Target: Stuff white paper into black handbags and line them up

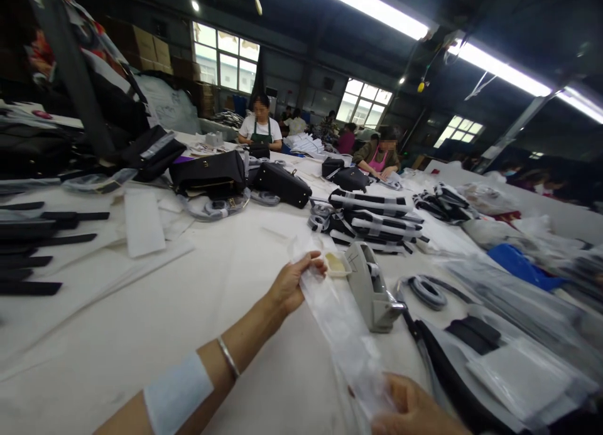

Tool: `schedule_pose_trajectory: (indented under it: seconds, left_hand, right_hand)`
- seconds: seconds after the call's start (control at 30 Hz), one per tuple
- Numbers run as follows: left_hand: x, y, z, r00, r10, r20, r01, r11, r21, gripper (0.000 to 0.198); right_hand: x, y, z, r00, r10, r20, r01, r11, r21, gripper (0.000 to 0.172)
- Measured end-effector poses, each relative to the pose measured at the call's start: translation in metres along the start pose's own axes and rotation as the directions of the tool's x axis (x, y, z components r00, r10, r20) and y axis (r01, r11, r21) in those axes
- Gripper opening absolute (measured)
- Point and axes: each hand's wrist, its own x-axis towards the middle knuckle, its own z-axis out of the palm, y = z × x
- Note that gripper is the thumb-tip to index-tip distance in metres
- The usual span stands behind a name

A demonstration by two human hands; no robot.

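Note:
A long, narrow clear plastic bag [339, 322] stretches over the white table [198, 322] between my hands. My left hand [292, 284] pinches its far end, fingers closed on the plastic. My right hand [414, 410], at the bottom edge of the view, grips the near end. A grey tape dispenser [372, 290] stands just right of the bag, with a small tray [336, 263] behind my left fingers. A coiled black strap [426, 290] lies to the right of the dispenser.
Black handbags [211, 171] and wrapped black straps [377, 218] lie across the middle of the table. Flat black strips [32, 253] line the left edge. More plastic sleeves [518, 366] pile at the right. Two other people [260, 124] work at the far end.

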Motion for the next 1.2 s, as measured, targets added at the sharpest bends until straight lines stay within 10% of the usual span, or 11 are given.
schedule_pose_trajectory:
  seconds: [0.33, 0.57, 0.63, 0.73, 0.9, 1.03, 1.2]
  left_hand:
    - [0.080, 0.035, -0.070, 0.984, 0.119, -0.137, 0.034, 0.619, 0.784, 0.027]
    - [0.094, 0.037, -0.081, 0.926, 0.349, -0.144, 0.029, 0.315, 0.949, 0.066]
    - [0.081, 0.031, -0.084, 0.905, 0.418, -0.082, -0.006, 0.205, 0.979, 0.064]
    - [0.060, 0.013, -0.082, 0.916, 0.397, 0.061, -0.080, 0.032, 0.996, 0.062]
    - [0.060, -0.022, -0.063, 0.949, 0.235, 0.210, -0.179, -0.146, 0.973, 0.068]
    - [0.078, -0.036, -0.045, 0.957, 0.195, 0.217, -0.185, -0.169, 0.968, 0.068]
    - [0.089, -0.040, -0.039, 0.949, 0.205, 0.239, -0.221, -0.106, 0.970, 0.072]
  right_hand:
    - [0.038, 0.025, -0.019, 0.847, -0.209, -0.489, -0.209, 0.715, -0.667, 0.020]
    - [0.012, 0.034, -0.042, 0.730, -0.303, -0.612, -0.408, 0.526, -0.746, 0.043]
    - [0.005, 0.030, -0.043, 0.675, -0.493, -0.549, -0.385, 0.399, -0.832, 0.045]
    - [0.021, 0.028, -0.033, 0.671, -0.725, -0.156, -0.158, 0.066, -0.985, 0.052]
    - [0.084, 0.053, -0.041, 0.604, -0.693, 0.394, 0.085, -0.436, -0.896, 0.080]
    - [0.095, 0.062, -0.078, 0.617, -0.633, 0.467, 0.075, -0.544, -0.836, 0.063]
    - [0.104, 0.002, -0.087, 0.618, -0.748, 0.241, -0.131, -0.401, -0.907, 0.044]
